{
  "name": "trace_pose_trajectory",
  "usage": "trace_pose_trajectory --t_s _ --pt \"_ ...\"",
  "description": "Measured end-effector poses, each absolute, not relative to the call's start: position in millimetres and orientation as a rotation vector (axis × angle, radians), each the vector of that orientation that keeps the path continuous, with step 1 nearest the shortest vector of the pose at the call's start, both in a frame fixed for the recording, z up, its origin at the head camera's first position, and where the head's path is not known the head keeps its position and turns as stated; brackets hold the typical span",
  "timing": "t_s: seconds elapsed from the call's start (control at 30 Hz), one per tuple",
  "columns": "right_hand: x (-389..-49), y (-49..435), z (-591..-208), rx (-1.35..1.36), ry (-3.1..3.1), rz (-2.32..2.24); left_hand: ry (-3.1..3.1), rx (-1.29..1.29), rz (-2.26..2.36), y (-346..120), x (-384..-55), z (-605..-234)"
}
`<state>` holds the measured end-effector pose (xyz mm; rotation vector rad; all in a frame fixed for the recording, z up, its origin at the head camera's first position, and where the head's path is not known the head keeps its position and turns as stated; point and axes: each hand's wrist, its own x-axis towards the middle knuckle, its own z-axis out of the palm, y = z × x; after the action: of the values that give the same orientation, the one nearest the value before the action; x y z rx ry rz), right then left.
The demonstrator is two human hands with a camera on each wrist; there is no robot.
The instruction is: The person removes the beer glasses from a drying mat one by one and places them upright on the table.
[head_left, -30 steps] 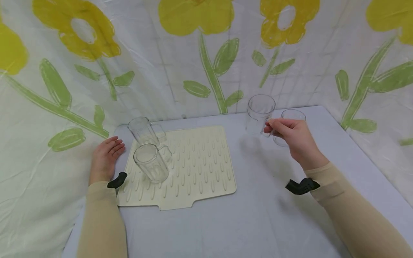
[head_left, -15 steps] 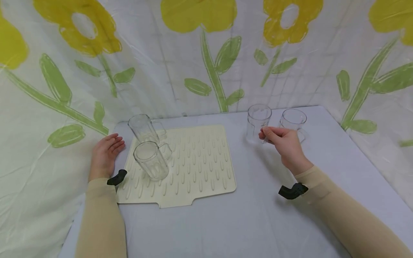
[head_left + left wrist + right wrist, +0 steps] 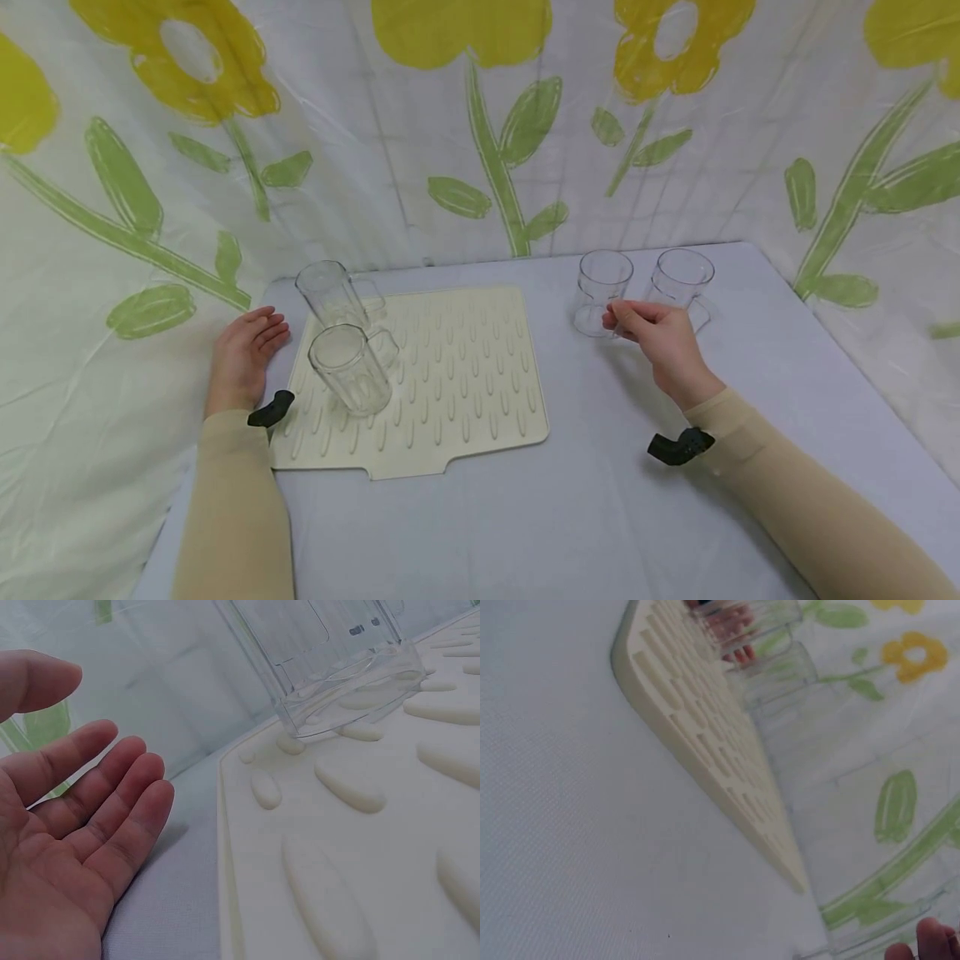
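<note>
My right hand (image 3: 669, 343) pinches the handle of a clear glass mug (image 3: 602, 287) at the back right of the table. That mug is upright and seems to stand on the cloth. Just right of it, partly behind my hand, is a second glass mug (image 3: 684, 271). My left hand (image 3: 243, 354) lies beside the left edge of a cream ridged drying mat (image 3: 480, 408), palm turned up and fingers loosely bent, holding nothing. Two more clear mugs, a rear one (image 3: 330, 296) and a front one (image 3: 351, 375), stand on the mat's left side, handles to the right.
A pale cloth (image 3: 570, 517) covers the table. Behind it hangs a white curtain (image 3: 337, 208) printed with yellow flowers. The mat's short tab (image 3: 407, 468) points toward the front edge. Black wrist cameras sit on both sleeves.
My right hand has brought its mug down onto the table, slightly nearer, to the left of the other mug. The left hand and the mugs on the mat have stayed in place.
</note>
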<state>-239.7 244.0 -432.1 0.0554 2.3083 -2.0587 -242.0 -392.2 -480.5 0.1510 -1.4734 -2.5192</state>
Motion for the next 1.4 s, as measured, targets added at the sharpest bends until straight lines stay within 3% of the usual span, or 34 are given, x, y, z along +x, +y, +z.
trace_pose_trajectory --t_s 0.6,0.77,1.13,1.4 --pt "-239.4 258.1 -432.0 -0.035 2.405 -1.797 -1.502 0.191 -2.514 -390.1 -239.3 -482.0" --pt "-236.8 265.4 -426.9 -0.106 2.527 -1.528 -1.516 0.196 -2.497 -390.0 -239.1 -482.5" --pt "-211.3 286.3 -381.2 -0.239 2.844 -1.041 -1.515 0.215 -2.502 -388.6 -239.0 -476.9" --pt "-208.1 256.8 -347.4 -0.282 3.051 -1.078 -1.549 0.243 -2.477 -392.4 -242.7 -477.1"
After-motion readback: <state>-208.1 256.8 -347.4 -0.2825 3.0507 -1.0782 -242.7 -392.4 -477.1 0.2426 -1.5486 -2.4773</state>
